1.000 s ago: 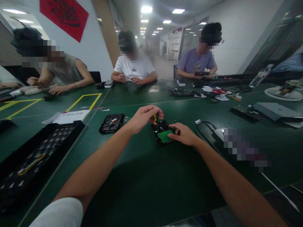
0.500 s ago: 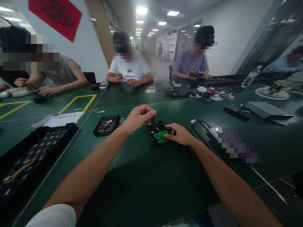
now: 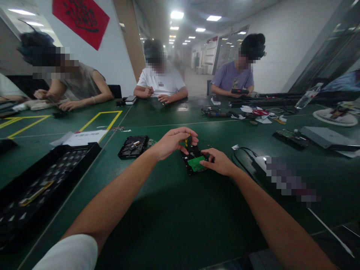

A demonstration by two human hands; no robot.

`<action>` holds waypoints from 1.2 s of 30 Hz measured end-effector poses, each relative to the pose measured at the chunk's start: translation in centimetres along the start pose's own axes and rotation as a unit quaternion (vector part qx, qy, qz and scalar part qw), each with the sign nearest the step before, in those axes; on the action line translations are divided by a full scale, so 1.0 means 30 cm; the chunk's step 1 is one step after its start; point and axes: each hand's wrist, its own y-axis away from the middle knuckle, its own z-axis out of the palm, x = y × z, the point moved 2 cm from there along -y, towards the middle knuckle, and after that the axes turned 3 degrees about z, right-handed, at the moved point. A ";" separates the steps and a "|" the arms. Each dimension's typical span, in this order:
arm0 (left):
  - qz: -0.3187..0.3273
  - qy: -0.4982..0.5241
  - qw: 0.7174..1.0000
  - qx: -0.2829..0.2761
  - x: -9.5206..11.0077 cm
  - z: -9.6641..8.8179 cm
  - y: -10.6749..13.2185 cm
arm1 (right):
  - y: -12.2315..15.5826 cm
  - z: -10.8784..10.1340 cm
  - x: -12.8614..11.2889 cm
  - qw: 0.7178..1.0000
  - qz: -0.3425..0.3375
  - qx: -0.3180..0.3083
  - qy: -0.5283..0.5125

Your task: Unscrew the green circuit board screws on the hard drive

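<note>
A black hard drive with a green circuit board on its upper face lies on the table before me. My left hand is over its far end, with the yellow-and-black handle of a screwdriver between thumb and fingers. The screwdriver points down at the drive; its tip is hard to make out. My right hand grips the drive's right edge, thumb by the green board. Behind my left wrist lies a second black hard drive, beside a small loose circuit board.
At left stands a long black tray with small parts inside. A white power strip with a cable lies at right, near a metal box and another circuit-board unit. Several people sit across the green table.
My left fingers have opened out from a tight pinch on the screwdriver top, and its yellow handle now shows. The right hand keeps its hold on the drive. The whole view has shifted slightly.
</note>
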 end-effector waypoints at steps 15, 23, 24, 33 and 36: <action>0.063 -0.137 0.979 0.139 -0.033 -0.004 -0.010 | -0.002 0.006 0.004 1.000 -0.013 0.002 -0.003; 0.020 -0.055 0.996 0.071 -0.017 -0.005 -0.008 | -0.003 0.003 0.001 1.000 -0.010 0.000 0.002; 0.013 -0.048 0.996 0.070 -0.013 -0.007 -0.006 | -0.004 0.002 0.000 1.000 -0.012 -0.001 0.003; -0.009 0.023 0.999 0.039 -0.001 0.004 0.002 | -0.005 0.005 0.005 1.000 -0.010 0.000 0.003; -0.015 0.057 0.997 0.050 -0.007 0.008 -0.001 | -0.007 0.005 0.011 1.000 -0.011 0.002 0.009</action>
